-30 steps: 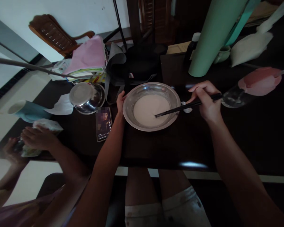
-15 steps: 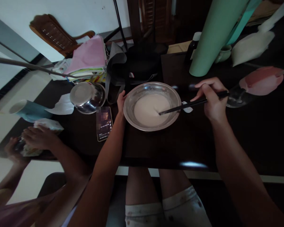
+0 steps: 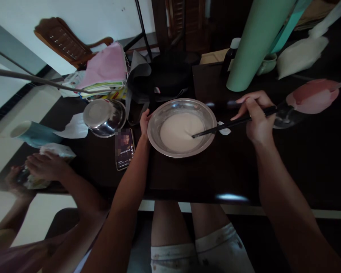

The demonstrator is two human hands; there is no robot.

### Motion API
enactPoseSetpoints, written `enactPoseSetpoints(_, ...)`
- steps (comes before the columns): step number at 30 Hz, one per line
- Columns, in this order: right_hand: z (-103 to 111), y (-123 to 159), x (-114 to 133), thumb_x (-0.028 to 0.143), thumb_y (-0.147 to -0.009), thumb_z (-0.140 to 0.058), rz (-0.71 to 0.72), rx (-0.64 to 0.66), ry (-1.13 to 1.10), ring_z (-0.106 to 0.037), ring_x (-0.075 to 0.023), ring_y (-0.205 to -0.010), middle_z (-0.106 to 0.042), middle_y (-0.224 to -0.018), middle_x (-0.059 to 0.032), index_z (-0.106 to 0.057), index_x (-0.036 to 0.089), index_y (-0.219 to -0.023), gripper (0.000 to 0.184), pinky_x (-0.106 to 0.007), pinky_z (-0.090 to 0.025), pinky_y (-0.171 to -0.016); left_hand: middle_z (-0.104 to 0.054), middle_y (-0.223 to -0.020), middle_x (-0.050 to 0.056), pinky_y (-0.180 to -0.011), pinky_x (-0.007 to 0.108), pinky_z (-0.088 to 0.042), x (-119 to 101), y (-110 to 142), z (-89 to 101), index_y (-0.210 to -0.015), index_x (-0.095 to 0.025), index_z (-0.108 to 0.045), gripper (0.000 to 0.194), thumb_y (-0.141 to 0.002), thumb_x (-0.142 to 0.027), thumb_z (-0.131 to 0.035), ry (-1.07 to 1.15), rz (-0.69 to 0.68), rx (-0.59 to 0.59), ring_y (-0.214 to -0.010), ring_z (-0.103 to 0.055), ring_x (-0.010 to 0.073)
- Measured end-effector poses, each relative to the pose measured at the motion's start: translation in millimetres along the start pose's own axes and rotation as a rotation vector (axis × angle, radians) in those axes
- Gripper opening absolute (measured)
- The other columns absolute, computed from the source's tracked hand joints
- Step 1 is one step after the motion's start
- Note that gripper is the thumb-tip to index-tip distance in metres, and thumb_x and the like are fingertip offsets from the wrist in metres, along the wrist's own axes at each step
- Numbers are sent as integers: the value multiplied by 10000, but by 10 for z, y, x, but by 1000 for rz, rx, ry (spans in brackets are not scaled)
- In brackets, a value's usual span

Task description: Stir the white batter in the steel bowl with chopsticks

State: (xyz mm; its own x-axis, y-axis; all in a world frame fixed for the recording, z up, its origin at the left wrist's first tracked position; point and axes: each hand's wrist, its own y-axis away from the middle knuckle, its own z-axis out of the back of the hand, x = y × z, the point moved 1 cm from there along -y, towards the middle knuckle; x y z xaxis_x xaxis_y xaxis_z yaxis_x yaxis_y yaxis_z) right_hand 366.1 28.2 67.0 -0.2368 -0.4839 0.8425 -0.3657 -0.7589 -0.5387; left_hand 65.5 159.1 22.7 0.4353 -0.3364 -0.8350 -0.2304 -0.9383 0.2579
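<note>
A wide metal bowl (image 3: 155,133) holding a pale, milky liquid (image 3: 174,132) sits on the dark table in front of me. My left hand (image 3: 144,122) is closed on the bowl's left rim, some of its fingers hidden by the bowl. In my right hand (image 3: 258,119), to the right of the bowl, dark chopsticks (image 3: 227,124) are gripped. They slant down over the right rim, their tips dipping into the liquid, where a small ripple shows. A small white scrap (image 3: 224,129) lies beside the bowl, beneath the chopsticks.
Left of the bowl are a phone (image 3: 125,149), an upturned metal bowl (image 3: 104,115) and a blue cup (image 3: 34,133). Another person's hand (image 3: 47,165) is at far left. A green cylinder (image 3: 252,49), a white bag (image 3: 301,55) and a pink container (image 3: 312,98) stand to the right.
The chopstick tips have shifted slightly to the right in the liquid, and my right hand moved a little with them. My left hand stays on the rim.
</note>
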Motion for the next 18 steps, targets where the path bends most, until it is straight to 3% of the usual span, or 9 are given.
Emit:
enactPoseSetpoints(2, -40, 24, 5, 504, -954, -648, -28, 92, -8, -622, -159, -490, -602, -565, 22, -710, 282, -872, 245, -327, -436, -473, -813, -848, 75, -902, 479, -618, 8, -15, 20, -1052, -194, -759, 441, -931, -472, -439, 7, 11, -1, -1047, -762, 345)
enactPoseSetpoints(6, -204, 113, 12, 519, -938, -656, -24, 289, 44, -718, -174, -666, -729, -754, -6, -726, 264, -927, 265, -326, -551, -616, -812, -836, 68, -897, 461, -624, 11, -12, 11, -1019, -194, -761, 421, -933, -460, -445, 24, 10, 1, -1042, -764, 335)
enactPoseSetpoints(10, -185, 89, -10, 491, -946, -656, 27, 193, 96, -736, -174, -726, -746, -846, -20, -728, 260, -922, 243, -314, -559, -648, -808, -824, 63, -899, 452, -628, 0, 12, -28, -983, -196, -760, 412, -946, -446, -435, 52, 22, -46, -1074, -755, 339)
enactPoseSetpoints(14, -38, 8, -21, 474, -953, -658, 54, 29, 28, -673, -133, -562, -681, -735, 11, -697, 244, -856, 253, -273, -487, -523, -814, -872, 83, -901, 465, -621, -8, 4, -20, -1044, -171, -758, 432, -943, -460, -453, 51, 31, -31, -1082, -751, 354)
enactPoseSetpoints(18, -67, 41, -10, 461, -968, -635, -3, 141, -19, -639, -131, -507, -617, -599, 38, -704, 245, -883, 242, -270, -470, -501, -813, -868, 90, -874, 475, -622, -5, -27, 17, -1070, -177, -756, 454, -929, -505, -477, 21, 33, -3, -1026, -766, 356)
